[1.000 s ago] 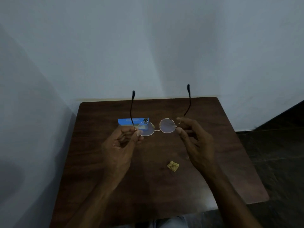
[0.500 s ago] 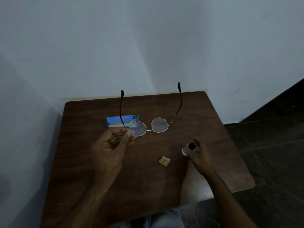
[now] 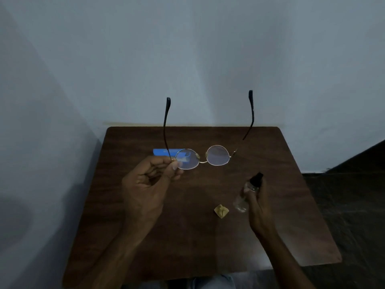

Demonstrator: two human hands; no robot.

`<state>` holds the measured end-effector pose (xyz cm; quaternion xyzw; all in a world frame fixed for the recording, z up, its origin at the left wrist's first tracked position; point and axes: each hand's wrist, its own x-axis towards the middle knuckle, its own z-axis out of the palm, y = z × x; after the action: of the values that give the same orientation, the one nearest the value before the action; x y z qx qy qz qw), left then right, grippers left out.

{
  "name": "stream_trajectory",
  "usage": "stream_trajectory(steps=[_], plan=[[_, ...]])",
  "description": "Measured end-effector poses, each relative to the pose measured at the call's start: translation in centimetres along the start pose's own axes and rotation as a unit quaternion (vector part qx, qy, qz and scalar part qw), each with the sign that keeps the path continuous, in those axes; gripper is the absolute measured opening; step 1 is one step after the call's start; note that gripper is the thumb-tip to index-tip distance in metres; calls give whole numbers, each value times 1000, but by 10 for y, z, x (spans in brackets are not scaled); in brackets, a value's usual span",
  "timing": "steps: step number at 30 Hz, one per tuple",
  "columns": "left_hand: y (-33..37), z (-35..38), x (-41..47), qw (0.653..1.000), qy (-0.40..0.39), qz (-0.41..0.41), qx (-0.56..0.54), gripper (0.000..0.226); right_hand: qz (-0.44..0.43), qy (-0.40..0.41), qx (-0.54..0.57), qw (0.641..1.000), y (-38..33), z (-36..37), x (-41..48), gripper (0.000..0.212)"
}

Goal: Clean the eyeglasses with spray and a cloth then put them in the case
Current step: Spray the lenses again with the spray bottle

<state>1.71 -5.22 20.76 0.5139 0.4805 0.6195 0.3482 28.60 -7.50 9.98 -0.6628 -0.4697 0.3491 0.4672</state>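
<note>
My left hand [image 3: 150, 182] pinches the round, thin-rimmed eyeglasses [image 3: 216, 155] at their left hinge and holds them above the table, temples pointing away from me. My right hand [image 3: 260, 207] grips a small clear spray bottle [image 3: 246, 192] with a black cap, lifted and tilted, below and right of the lenses. A small crumpled yellow cloth [image 3: 221, 211] lies on the table just left of the bottle. The blue case [image 3: 164, 152] lies flat behind the glasses, partly seen through the left lens.
The dark wooden table [image 3: 187, 247] stands in a corner, with white walls behind it and on the left. Dark floor shows on the right. My knees show below the table's near edge.
My right hand let go of the glasses, dropped to the table's right side, took the spray bottle and lifted it. The left hand keeps holding the glasses alone.
</note>
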Motion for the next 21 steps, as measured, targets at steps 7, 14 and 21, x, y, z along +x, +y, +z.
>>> stream_trajectory(steps=[7, 14, 21], plan=[[6, -12, -3, 1000, 24, 7, -6, 14, 11, -195, 254, 947, -129, 5, -36, 40], [9, -18, -8, 999, 39, 17, 5, 12, 118, -342, 372, 855, -178, 13, -51, 64], [14, -25, -14, 994, 45, 53, 82, 15, -124, -246, -53, 960, -214, 23, -68, 68]])
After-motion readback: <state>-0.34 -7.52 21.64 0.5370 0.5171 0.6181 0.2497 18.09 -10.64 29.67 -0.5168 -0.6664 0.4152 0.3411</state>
